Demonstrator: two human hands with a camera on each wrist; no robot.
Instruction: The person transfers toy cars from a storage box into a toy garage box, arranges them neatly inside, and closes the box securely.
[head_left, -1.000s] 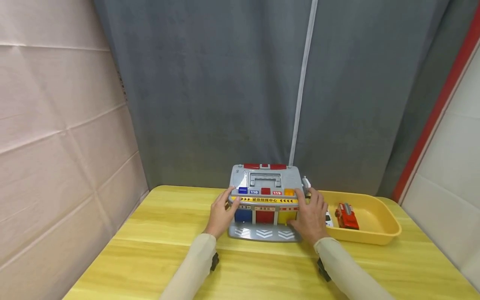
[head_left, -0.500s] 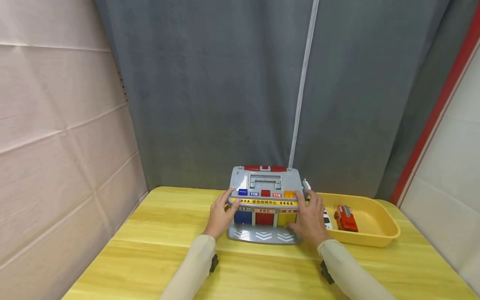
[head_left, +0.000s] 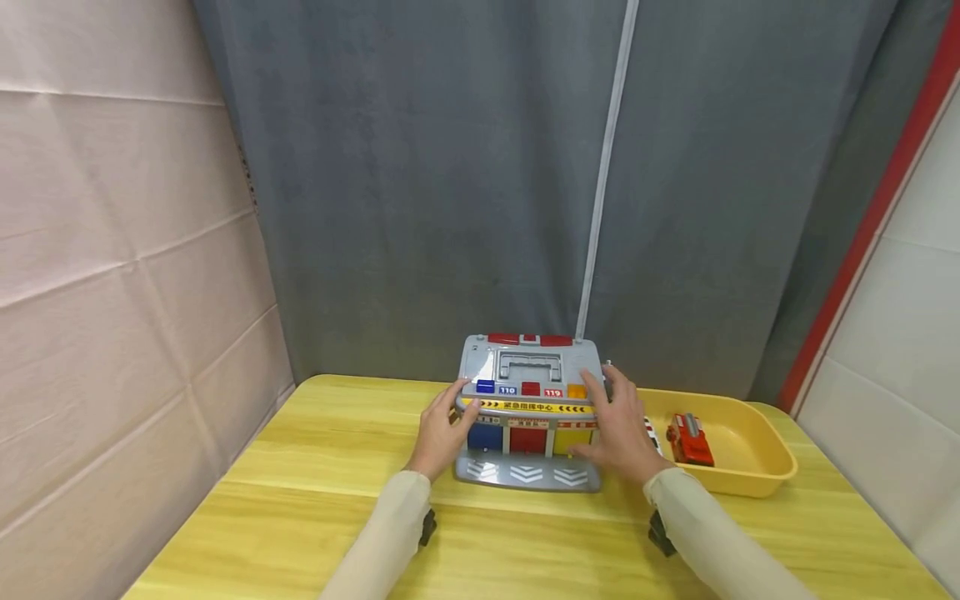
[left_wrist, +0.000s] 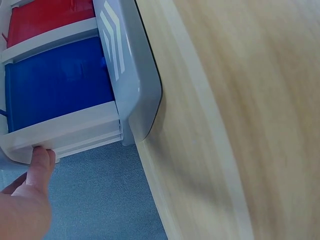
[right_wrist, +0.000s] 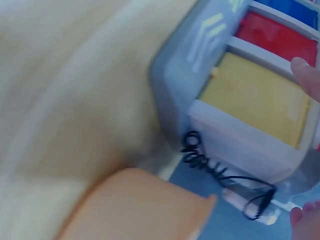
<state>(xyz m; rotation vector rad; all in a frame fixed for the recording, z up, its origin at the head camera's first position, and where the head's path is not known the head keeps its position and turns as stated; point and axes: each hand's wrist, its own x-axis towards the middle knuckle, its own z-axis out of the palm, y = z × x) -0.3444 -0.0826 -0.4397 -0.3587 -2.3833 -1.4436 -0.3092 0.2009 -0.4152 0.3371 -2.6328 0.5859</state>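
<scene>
A grey toy garage [head_left: 480, 362] stands at the table's back edge. It has blue [left_wrist: 59, 80], red [head_left: 527, 440] and yellow doors [right_wrist: 257, 95] and a fold-down handle in its roof. My left hand [head_left: 437, 433] holds its left front corner, thumb at the roof's front edge and fingers at the side wall. Over the right front corner is my right hand [head_left: 624, 433], fingers spread. Its index finger lies above the roof by the orange button [head_left: 577, 391], and its thumb is before the yellow door; contact cannot be told.
To the right, a yellow tray [head_left: 750, 482] holds a red toy truck [head_left: 691, 440] and a white toy car [head_left: 652, 433], partly hidden by my right hand. A white handset [right_wrist: 250, 205] on a coiled black cord [right_wrist: 200, 160] hangs at the garage's right side. Behind hangs a grey curtain [head_left: 420, 208].
My right hand has shifted slightly, its index finger moving up and left over the roof from the orange button's edge. My left hand keeps its place. The view has tilted a little.
</scene>
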